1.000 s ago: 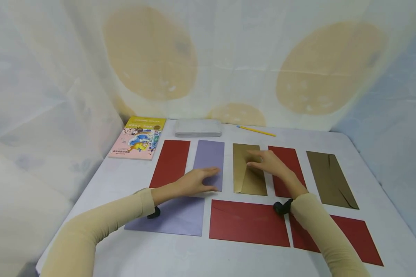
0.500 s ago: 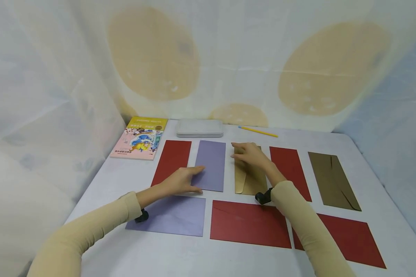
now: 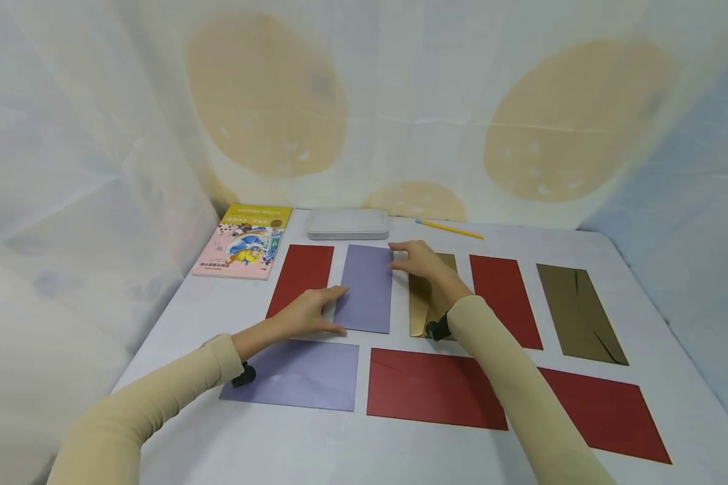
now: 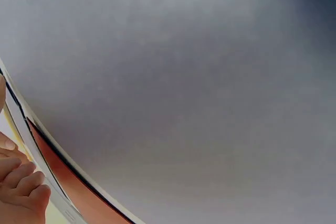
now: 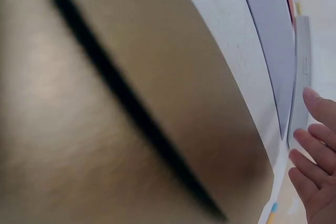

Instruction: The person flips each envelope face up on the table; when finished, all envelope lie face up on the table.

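In the head view a lilac envelope (image 3: 367,289) lies flat between my two hands. My left hand (image 3: 306,313) is at its lower left edge, thumb and fingers spread apart. At its upper right edge are the fingertips of my right hand (image 3: 421,259), whose palm and wrist hang over a gold envelope (image 3: 420,306). Neither hand grips anything. The left wrist view has the left hand (image 4: 21,192) in its lower left corner, beside a strip of red envelope (image 4: 73,182). In the right wrist view the gold envelope (image 5: 210,129) fills most of the picture, and the right hand (image 5: 317,182) has loosely bent fingers.
Red envelopes lie at left (image 3: 300,279) and right (image 3: 503,296), and a darker gold one (image 3: 582,313) far right. A front row holds a lilac (image 3: 303,377) and two red envelopes (image 3: 433,387). Behind are a book (image 3: 239,242), a pale case (image 3: 348,223) and a pencil (image 3: 449,229).
My right hand has moved left from over the gold envelope to the lilac envelope's right edge. The left hand has drawn back left, from over the lilac envelope to its left edge.
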Demonstrator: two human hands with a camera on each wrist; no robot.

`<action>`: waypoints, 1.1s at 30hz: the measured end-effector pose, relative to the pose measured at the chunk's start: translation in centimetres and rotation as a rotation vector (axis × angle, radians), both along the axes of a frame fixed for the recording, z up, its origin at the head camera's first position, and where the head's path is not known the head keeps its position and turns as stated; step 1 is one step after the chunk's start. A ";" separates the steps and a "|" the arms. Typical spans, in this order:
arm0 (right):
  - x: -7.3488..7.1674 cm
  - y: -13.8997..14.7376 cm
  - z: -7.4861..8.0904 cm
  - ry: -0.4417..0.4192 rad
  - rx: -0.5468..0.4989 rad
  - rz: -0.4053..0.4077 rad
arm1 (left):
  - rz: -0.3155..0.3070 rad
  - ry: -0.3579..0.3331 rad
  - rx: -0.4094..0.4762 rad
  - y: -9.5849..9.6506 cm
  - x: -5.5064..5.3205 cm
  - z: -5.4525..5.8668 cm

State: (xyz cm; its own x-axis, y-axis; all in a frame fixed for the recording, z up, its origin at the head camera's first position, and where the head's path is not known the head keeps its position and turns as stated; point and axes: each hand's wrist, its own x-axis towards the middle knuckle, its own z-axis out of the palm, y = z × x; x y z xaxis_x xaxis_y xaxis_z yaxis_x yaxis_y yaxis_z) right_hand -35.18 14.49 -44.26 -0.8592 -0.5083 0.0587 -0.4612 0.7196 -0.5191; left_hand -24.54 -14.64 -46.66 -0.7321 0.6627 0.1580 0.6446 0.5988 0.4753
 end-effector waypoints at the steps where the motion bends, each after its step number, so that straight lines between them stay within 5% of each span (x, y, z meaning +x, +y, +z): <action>1: -0.2 -0.2 0.1 -0.011 0.011 -0.006 | 0.000 -0.004 -0.007 0.1 -0.1 0.1; 16: -2.3 -1.9 -0.3 -0.048 0.147 -0.003 | 0.046 -0.020 -0.069 0.9 -0.3 -0.3; 33: -2.3 -1.9 -0.7 -0.019 0.038 -0.064 | 0.023 0.048 -0.122 0.8 0.0 0.1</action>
